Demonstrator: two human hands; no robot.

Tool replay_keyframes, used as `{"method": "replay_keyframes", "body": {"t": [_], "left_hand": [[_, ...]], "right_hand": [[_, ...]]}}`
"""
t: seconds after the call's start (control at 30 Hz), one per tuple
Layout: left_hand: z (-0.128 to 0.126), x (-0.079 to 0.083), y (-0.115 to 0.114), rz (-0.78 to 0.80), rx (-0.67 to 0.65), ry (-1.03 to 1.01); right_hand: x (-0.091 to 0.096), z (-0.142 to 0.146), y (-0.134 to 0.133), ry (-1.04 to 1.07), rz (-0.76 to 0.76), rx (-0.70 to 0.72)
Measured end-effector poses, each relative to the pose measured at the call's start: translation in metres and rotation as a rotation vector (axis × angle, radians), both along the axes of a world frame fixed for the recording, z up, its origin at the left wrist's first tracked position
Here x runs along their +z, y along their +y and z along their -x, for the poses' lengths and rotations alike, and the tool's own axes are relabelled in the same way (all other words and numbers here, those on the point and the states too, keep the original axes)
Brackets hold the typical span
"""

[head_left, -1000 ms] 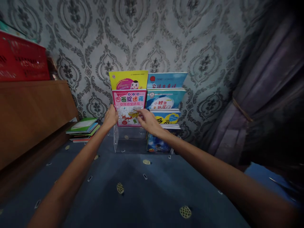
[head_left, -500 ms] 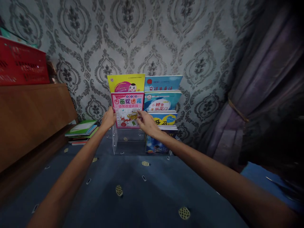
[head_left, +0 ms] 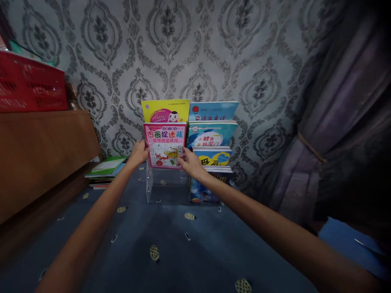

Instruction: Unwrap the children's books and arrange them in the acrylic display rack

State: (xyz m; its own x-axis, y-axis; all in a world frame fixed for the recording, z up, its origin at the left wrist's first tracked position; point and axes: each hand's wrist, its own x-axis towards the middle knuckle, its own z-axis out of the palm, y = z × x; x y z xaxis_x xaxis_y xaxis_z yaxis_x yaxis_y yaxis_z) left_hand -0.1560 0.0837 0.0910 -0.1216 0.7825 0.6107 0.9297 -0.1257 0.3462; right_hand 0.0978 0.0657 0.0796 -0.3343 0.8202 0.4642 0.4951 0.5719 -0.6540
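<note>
A pink picture book [head_left: 166,136] stands upright in a clear tiered book rack [head_left: 168,193], in front of a yellow book [head_left: 165,106]. My left hand [head_left: 139,152] is closed on its left edge, the fingertips partly hidden behind the cover. At its lower right edge, my right hand [head_left: 190,160] pinches with thumb and fingers. Right of it, the rack's other column holds a blue book [head_left: 214,110], a teal book [head_left: 214,132], a blue and yellow book [head_left: 218,156] and a dark blue book [head_left: 203,191]. My right hand covers part of these lower books.
A stack of books [head_left: 106,167] lies left of the rack on the dark blue patterned cloth [head_left: 128,252]. A red basket [head_left: 30,83] sits on a wooden cabinet [head_left: 45,158] at the left. Patterned wallpaper rises behind; a tied purple curtain [head_left: 296,162] hangs at right.
The view has shifted slightly, so everything sits a little lower and further right. My right hand has slid from the pink book's front towards its right edge. My left hand keeps its place.
</note>
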Motion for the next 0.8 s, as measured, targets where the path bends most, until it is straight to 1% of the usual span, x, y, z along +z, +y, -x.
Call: {"method": "replay_keyframes", "body": {"t": [0.17,0.3,0.4,0.53,0.8], "left_hand": [[0.004,-0.003,0.002,-0.014,-0.030,-0.016],[0.006,-0.005,0.003,-0.026,-0.049,-0.026],[0.007,-0.005,0.003,-0.034,-0.065,-0.037],[0.008,-0.007,0.002,-0.041,-0.090,-0.059],[0.009,-0.010,0.001,-0.044,-0.171,-0.125]], "right_hand": [[-0.008,0.001,0.005,0.077,-0.014,0.004],[-0.009,-0.001,0.007,0.114,-0.030,-0.016],[-0.008,0.001,0.008,0.122,0.041,0.009],[-0.008,0.006,0.008,0.205,0.143,0.060],[-0.013,0.003,0.007,0.261,0.168,0.103]]}}
